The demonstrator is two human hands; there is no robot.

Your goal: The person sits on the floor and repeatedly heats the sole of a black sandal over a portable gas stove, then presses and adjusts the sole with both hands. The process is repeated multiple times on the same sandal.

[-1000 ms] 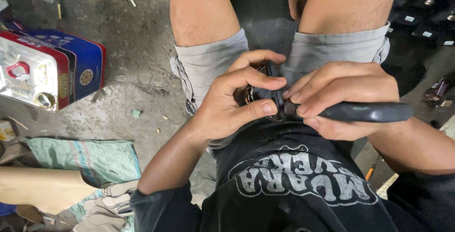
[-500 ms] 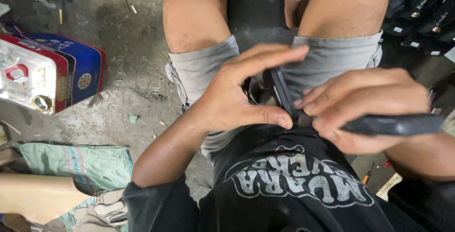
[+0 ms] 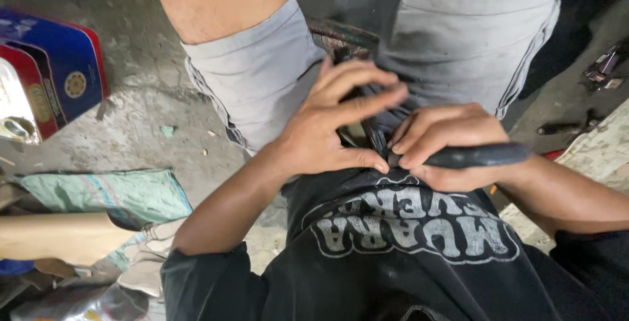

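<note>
Left hand (image 3: 331, 128): fingers spread and curved over a small dark part (image 3: 367, 134) in the lap, thumb tip pressed at its near edge, right by the tool's front end. Clamped lightly on the part, not wide apart.

Right hand (image 3: 445, 144): closed around a black tool handle (image 3: 478, 156), which lies level and points left toward the part; fingertips bunch at its front end.

Dark part: sits between the two hands, over the grey shorts (image 3: 262, 78), mostly hidden by fingers; its kind cannot be told.

Change: half a second ago the left index finger was stretched out long and high over the part; now all the fingers have curled down and closed nearer to it. The view has also drawn nearer and tipped down, so the knees fill the top edge.

Meaning: the left-hand grip looks to have tightened, so the part seems steadied against the tool; the work is probably in a fine, close stage.

Surroundings: blue and red tin box (image 3: 46, 78) on the concrete floor (image 3: 144, 131) at left, well apart; a green woven sack (image 3: 111, 193) below it.
</note>
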